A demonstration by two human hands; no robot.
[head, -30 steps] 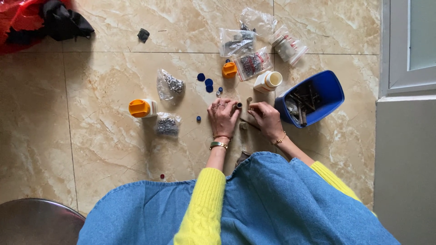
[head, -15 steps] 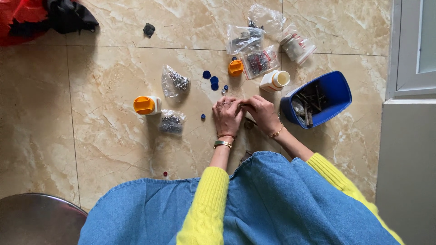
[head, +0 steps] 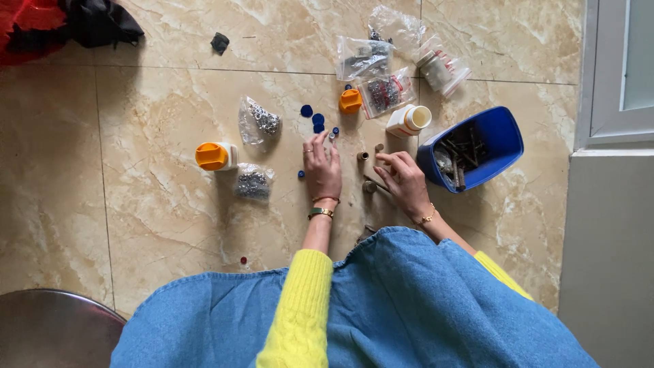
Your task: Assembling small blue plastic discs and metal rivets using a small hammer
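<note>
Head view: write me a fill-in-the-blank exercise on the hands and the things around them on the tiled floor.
1. The long dark metal parts lie in a tub whose colour is ____.
2. The white bottle left of the left hand has a cap coloured ____.
3. The left hand rests flat on the ____ with its fingers spread.
4. The wrist with both a watch and a bracelet belongs to the ____ hand, not the right hand.

Missing words: blue; orange; floor; left
</note>
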